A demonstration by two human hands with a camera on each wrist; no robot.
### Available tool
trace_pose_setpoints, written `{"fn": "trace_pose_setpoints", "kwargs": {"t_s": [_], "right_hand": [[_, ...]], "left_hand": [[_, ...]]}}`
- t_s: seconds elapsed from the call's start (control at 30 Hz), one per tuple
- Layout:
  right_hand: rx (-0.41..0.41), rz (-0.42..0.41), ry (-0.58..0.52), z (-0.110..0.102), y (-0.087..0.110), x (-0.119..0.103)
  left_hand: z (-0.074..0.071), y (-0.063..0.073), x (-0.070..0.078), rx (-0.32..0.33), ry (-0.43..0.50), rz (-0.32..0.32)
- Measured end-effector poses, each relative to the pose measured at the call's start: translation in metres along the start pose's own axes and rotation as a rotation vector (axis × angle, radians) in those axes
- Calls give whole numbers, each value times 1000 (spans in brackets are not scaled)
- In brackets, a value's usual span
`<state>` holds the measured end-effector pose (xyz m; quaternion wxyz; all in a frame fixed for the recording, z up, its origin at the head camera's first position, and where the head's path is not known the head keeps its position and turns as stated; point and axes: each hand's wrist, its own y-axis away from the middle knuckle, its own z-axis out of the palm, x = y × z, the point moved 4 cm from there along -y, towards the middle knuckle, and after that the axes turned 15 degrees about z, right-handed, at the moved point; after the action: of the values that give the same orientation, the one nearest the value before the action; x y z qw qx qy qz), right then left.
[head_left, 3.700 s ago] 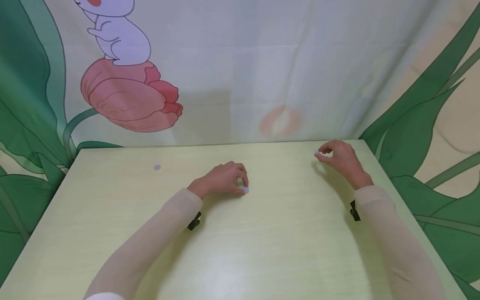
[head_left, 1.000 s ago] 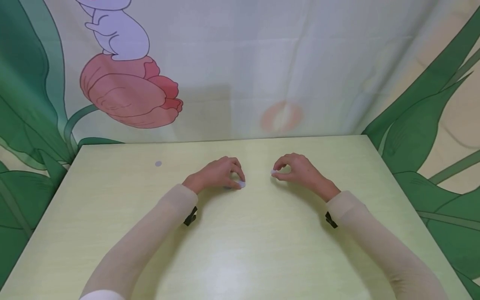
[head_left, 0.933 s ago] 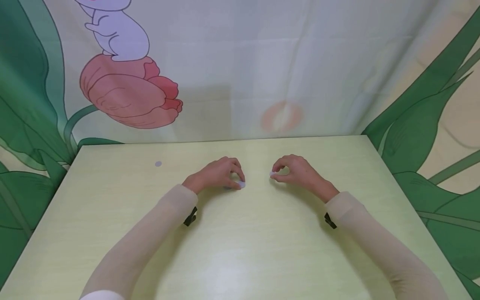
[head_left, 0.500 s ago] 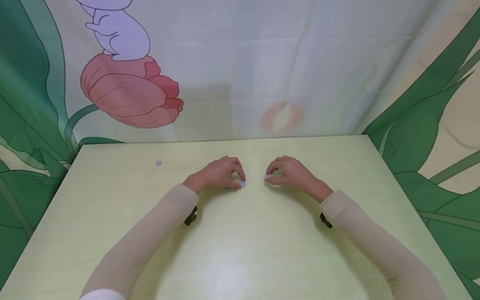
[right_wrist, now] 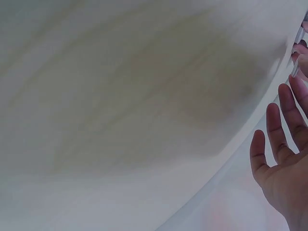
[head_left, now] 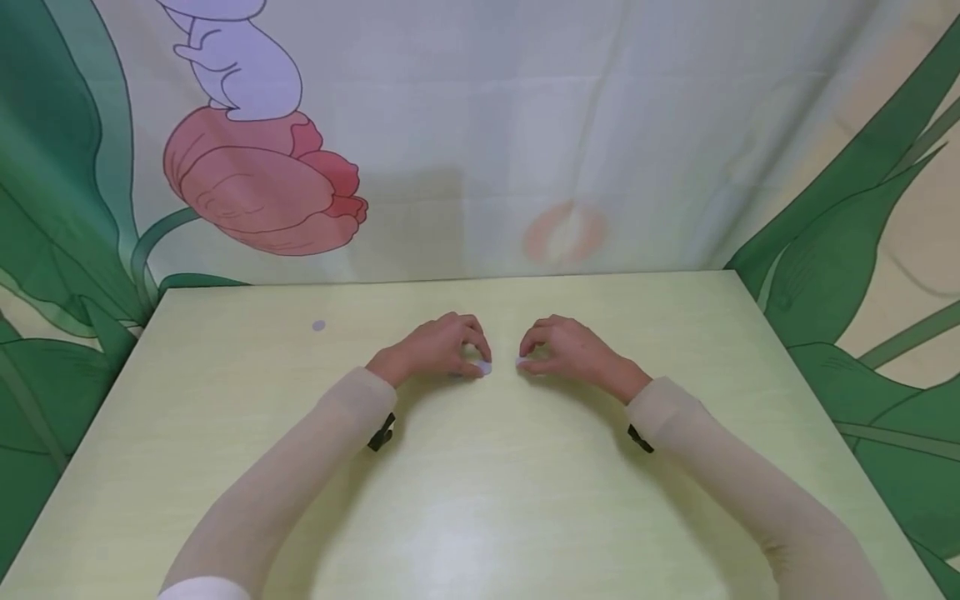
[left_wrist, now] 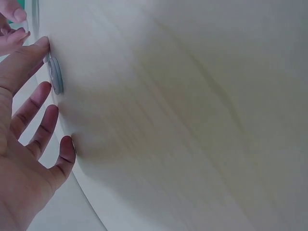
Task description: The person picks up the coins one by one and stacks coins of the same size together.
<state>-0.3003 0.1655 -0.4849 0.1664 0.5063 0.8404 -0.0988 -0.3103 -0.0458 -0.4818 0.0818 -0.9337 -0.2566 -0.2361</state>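
In the head view my left hand (head_left: 438, 346) is at mid-table, thumb and finger pinching a small pale round disc (head_left: 485, 367). My right hand (head_left: 573, 348) faces it from the right and pinches another pale disc (head_left: 520, 362) between thumb and index fingertip. A narrow gap separates the two discs. In the left wrist view, flat round discs (left_wrist: 56, 76), seemingly stacked, lie on the table beside my left fingers, mostly hidden from the head camera. The right wrist view catches my right hand (right_wrist: 286, 144) with its other fingers spread, and the thin edge of its disc (right_wrist: 295, 69).
One more pale disc (head_left: 318, 326) lies flat at the back left of the light wooden table (head_left: 450, 500). Behind the table's far edge hangs a printed curtain (head_left: 420, 125) with a flower and leaves.
My right hand has come leftward from the table's back right corner with its disc, close to the left hand. The left hand has barely shifted. The disc at the back left has not moved.
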Motion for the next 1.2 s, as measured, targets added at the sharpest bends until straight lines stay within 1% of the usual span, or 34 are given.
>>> {"fn": "trace_pose_setpoints", "kwargs": {"t_s": [0.13, 0.4, 0.57, 0.67, 0.8, 1.0, 1.1, 1.2], "right_hand": [[-4, -7, 6, 2, -3, -4], [-20, 28, 39, 12, -6, -9], [-20, 38, 16, 9, -3, -10], [-28, 32, -5, 9, -2, -8], [-34, 16, -6, 9, -1, -8], [-30, 7, 13, 8, 3, -12], [-20, 24, 35, 9, 4, -14], [-21, 60, 50, 10, 4, -14]], "left_hand": [[1, 0, -1, -4, 2, -5], [0, 0, -1, -5, -8, -12], [-2, 0, 0, 0, -13, -7], [-1, -1, 0, -9, -16, -9], [0, -1, 0, -18, -29, -18], [2, 1, 2, -29, -74, -12], [2, 2, 3, -38, -88, -13], [1, 3, 3, -35, -79, -20]]}}
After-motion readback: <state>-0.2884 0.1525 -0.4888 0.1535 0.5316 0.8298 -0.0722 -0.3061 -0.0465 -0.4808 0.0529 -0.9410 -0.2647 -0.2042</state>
